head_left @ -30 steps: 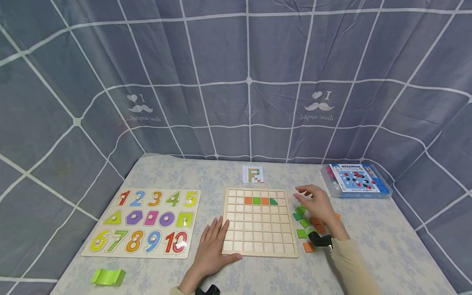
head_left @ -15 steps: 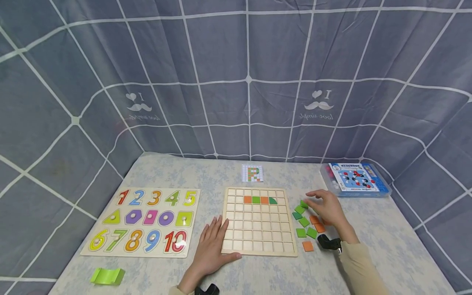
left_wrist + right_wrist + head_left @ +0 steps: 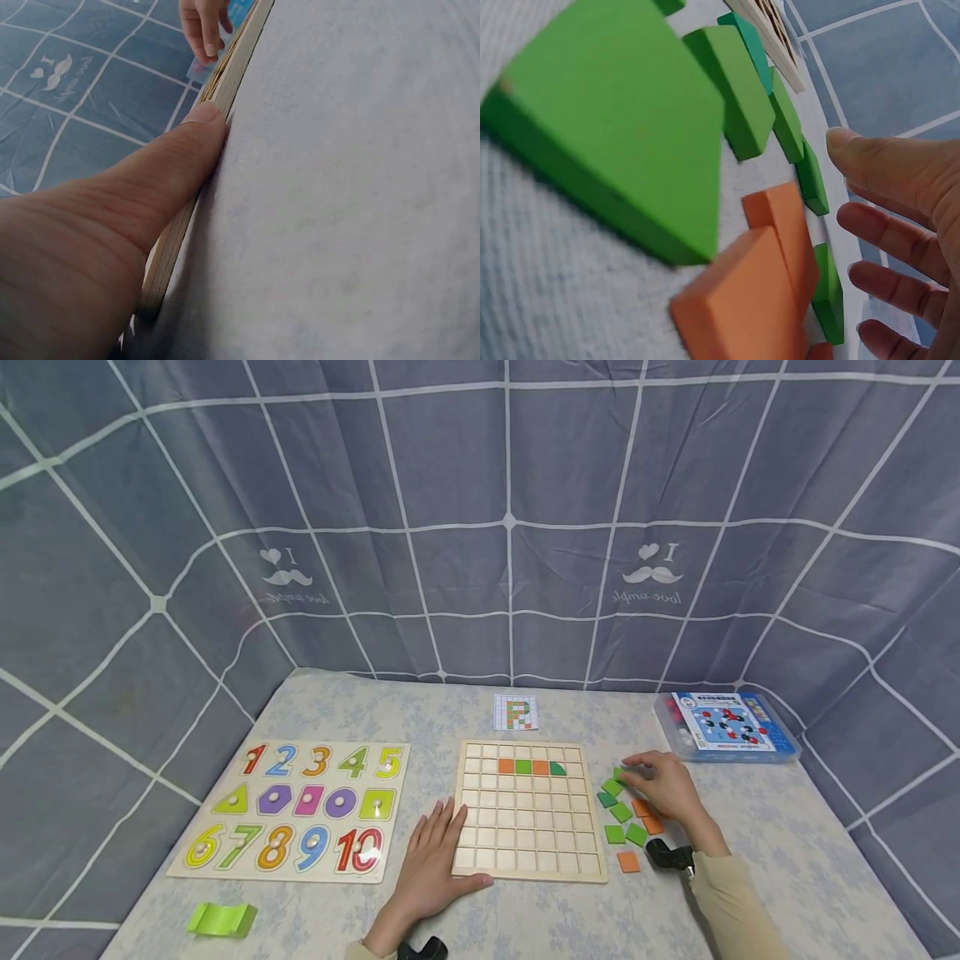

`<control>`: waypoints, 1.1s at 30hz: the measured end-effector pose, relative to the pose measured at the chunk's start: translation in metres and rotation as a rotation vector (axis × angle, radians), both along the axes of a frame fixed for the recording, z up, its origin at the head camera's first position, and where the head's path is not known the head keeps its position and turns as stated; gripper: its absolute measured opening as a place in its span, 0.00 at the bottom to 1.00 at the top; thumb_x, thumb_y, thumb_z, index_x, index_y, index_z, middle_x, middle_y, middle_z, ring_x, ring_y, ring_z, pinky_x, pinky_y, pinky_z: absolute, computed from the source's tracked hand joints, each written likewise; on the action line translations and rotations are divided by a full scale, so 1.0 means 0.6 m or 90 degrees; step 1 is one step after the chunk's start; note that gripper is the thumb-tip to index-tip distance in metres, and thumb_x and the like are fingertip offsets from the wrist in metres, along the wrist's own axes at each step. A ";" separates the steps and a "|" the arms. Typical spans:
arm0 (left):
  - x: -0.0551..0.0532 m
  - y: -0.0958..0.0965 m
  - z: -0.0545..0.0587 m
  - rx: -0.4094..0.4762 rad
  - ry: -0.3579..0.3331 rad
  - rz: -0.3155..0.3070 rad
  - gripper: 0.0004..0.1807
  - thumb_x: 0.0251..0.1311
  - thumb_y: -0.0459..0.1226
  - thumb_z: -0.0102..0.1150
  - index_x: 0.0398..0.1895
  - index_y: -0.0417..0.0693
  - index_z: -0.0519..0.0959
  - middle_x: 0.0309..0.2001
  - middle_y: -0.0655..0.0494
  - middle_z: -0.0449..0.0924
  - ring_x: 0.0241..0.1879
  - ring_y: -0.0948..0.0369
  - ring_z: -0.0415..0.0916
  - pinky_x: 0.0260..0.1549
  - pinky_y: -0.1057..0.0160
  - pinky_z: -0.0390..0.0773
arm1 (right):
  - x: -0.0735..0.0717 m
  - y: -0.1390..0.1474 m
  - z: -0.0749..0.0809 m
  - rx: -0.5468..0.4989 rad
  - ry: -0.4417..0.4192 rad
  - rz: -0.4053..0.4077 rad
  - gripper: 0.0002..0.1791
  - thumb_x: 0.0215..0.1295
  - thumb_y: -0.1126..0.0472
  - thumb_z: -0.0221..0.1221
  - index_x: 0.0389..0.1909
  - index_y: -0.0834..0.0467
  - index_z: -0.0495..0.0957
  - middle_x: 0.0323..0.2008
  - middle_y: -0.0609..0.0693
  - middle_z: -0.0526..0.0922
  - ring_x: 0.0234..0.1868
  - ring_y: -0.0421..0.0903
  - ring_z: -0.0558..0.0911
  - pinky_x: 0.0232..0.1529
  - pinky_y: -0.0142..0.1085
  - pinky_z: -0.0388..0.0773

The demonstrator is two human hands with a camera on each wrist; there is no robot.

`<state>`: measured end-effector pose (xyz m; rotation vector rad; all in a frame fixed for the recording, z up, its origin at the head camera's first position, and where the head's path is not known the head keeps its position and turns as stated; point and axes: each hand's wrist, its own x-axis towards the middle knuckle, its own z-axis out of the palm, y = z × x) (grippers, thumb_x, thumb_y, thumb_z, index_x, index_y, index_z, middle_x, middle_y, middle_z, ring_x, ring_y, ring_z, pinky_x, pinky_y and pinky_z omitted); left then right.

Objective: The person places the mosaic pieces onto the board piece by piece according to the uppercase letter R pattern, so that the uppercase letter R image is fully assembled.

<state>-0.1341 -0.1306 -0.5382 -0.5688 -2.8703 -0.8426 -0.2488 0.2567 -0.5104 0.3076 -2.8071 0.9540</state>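
My left hand (image 3: 431, 872) lies at the near-left corner of a wooden grid board (image 3: 525, 835), fingers extended along its left side. In the left wrist view its thumb (image 3: 169, 169) rests against the board's near edge. Near the board's top sits a row of an orange tile (image 3: 507, 767), a green tile (image 3: 523, 767), another orange tile (image 3: 541, 767) and a dark green rounded piece (image 3: 557, 768). To the right, my right hand (image 3: 667, 789) is over loose tiles, fingertips by the farthest green tile (image 3: 618, 772). The right wrist view shows its thumb and fingers apart, with nothing between them.
Loose green tiles (image 3: 615, 127) and orange tiles (image 3: 742, 292) lie right of the board. Behind it is a pattern card (image 3: 516, 712). A number and shape puzzle (image 3: 285, 814) and a green curved block (image 3: 222, 920) are left. A plastic box (image 3: 727, 728) stands back right.
My right hand has moved right, away from the board's edge, and its fingers have come down by the loose tiles. My left hand has stayed in place.
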 end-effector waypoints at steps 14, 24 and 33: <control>-0.001 0.002 0.002 -0.001 0.008 0.000 0.56 0.47 0.67 0.60 0.71 0.38 0.57 0.71 0.38 0.51 0.71 0.44 0.43 0.64 0.44 0.43 | 0.000 -0.004 -0.005 0.038 -0.002 -0.004 0.13 0.56 0.58 0.68 0.39 0.62 0.85 0.40 0.56 0.81 0.43 0.56 0.74 0.43 0.53 0.70; 0.004 0.001 0.003 0.006 0.035 0.000 0.56 0.47 0.66 0.60 0.71 0.37 0.58 0.70 0.37 0.53 0.70 0.42 0.46 0.63 0.43 0.46 | 0.001 -0.005 -0.005 0.048 0.005 0.013 0.14 0.57 0.57 0.67 0.41 0.61 0.85 0.42 0.57 0.81 0.45 0.58 0.74 0.45 0.55 0.67; 0.003 0.001 0.000 -0.003 0.049 0.002 0.57 0.46 0.66 0.60 0.71 0.38 0.58 0.70 0.38 0.53 0.70 0.42 0.46 0.63 0.43 0.46 | 0.000 -0.004 -0.007 0.041 0.004 0.003 0.12 0.55 0.58 0.68 0.39 0.60 0.85 0.41 0.56 0.81 0.45 0.57 0.74 0.46 0.55 0.66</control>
